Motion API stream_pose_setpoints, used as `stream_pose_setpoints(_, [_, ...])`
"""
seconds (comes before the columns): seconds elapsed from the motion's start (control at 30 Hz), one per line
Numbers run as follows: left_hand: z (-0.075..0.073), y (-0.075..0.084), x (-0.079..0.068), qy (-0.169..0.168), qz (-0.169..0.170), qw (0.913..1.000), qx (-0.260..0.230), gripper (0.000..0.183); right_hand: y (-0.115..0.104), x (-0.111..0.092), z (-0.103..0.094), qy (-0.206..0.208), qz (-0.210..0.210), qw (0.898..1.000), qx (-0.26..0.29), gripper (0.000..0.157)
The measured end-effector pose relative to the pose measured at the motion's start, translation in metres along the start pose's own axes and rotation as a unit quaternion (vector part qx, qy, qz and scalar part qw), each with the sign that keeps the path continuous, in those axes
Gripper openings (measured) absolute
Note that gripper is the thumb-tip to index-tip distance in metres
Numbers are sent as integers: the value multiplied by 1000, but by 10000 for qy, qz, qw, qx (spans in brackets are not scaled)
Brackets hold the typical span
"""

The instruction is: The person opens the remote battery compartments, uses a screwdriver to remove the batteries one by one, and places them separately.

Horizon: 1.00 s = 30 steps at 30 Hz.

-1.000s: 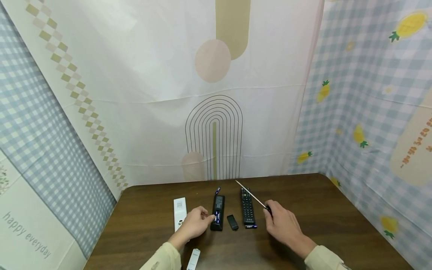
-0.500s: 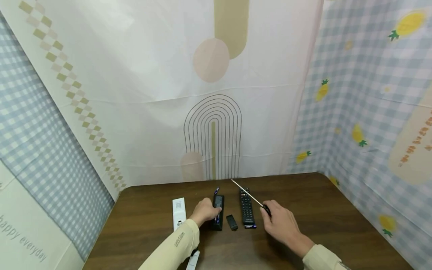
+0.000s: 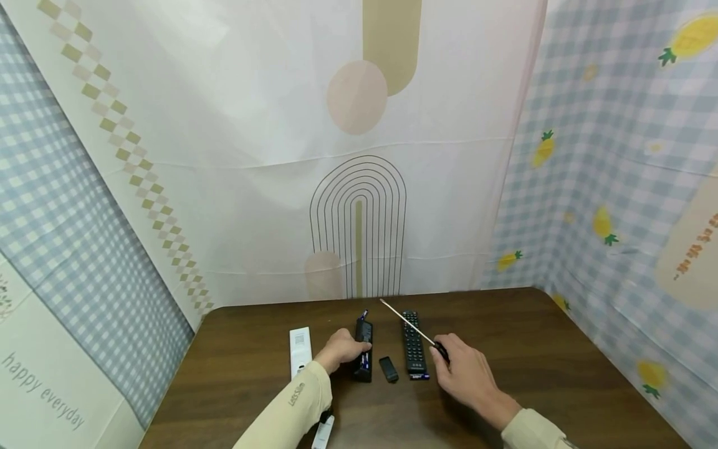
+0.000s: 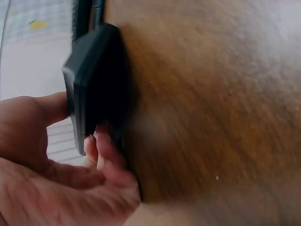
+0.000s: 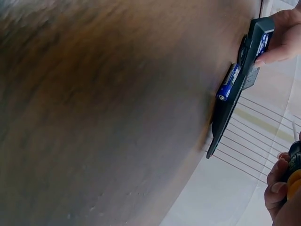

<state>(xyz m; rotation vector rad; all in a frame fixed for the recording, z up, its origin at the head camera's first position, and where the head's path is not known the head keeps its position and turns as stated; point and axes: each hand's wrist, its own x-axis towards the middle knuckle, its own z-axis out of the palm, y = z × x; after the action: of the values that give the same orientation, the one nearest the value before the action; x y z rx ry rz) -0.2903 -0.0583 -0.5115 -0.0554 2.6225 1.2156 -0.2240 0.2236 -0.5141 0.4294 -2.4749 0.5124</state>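
My left hand [image 3: 341, 350] grips a black remote control [image 3: 363, 376] between thumb and fingers. Its back is up, with blue batteries [image 3: 365, 360] in the uncovered compartment. The left wrist view shows the remote [image 4: 89, 70] tilted, its underside partly off the wooden table. My right hand [image 3: 465, 371] holds a screwdriver [image 3: 440, 351] by its black and orange handle, its thin shaft pointing up and left over a second black remote [image 3: 414, 352]. That one lies keys up, with a blue battery [image 3: 419, 376] at its near end. A small black battery cover [image 3: 388, 369] lies between the remotes.
A white remote [image 3: 300, 349] lies left of my left hand. Beneath the left sleeve [image 3: 297, 399] a white cover [image 3: 323, 431] is partly hidden. A loose battery [image 3: 363, 315] is at the gripped remote's far end. Patterned cloth [image 3: 269, 187] hangs behind the table.
My left hand has gone from the remote's left side to reaching over and gripping it, and the remote now tilts. The right hand with the screwdriver has shifted slightly left.
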Motion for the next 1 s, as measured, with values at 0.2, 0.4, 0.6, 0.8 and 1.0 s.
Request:
stream_pose_setpoints(0.2, [-5, -5, 0, -346, 264, 9973, -591, 31, 1, 1, -3, 81, -75, 9999, -28, 13])
stream_pose_setpoints(0.4, [-17, -15, -10, -332, 526, 9868, -1493, 45, -2, 3, -7, 253, -234, 9994, 23, 12])
stream_pose_setpoints(0.6, [-45, -23, -35, -401, 617, 9733, -2175, 49, -7, -1, -12, 134, -159, 9997, 109, 11])
stream_pose_setpoints(0.8, [-60, -31, -50, -451, 762, 9414, -3254, 29, -8, -7, -17, 185, -355, 9989, 234, 11])
stream_pose_setpoints(1.0, [-60, -32, -50, -316, 793, 9344, -3458, 25, -14, -8, -16, 279, -840, 9959, 204, 14])
